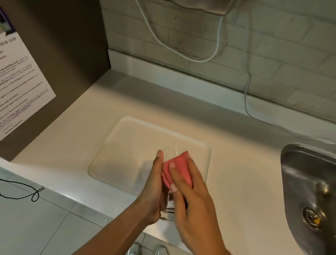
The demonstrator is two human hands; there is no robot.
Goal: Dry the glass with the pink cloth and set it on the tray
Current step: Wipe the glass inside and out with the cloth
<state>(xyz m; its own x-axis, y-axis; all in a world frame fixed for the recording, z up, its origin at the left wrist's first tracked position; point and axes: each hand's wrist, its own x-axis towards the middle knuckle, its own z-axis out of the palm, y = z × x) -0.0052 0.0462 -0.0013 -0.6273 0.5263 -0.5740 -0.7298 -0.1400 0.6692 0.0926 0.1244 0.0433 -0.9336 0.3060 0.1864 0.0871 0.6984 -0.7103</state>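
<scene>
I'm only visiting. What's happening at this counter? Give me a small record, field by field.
glass: clear, tilted, held up by the tray's near edge
left hand: grips the glass
right hand: holds the cloth round the glass
cloth: pink, folded, against the glass
tray: white, flat on the counter
sink: steel, right of the tray
notice: printed sheet about microwave use, on the left panel
stage: drying; glass not yet set down

I face a pale brick wall (294,57); my white surface (239,186) holds a steel sink (323,177), with grey floor (7,224) tiles below.
</scene>
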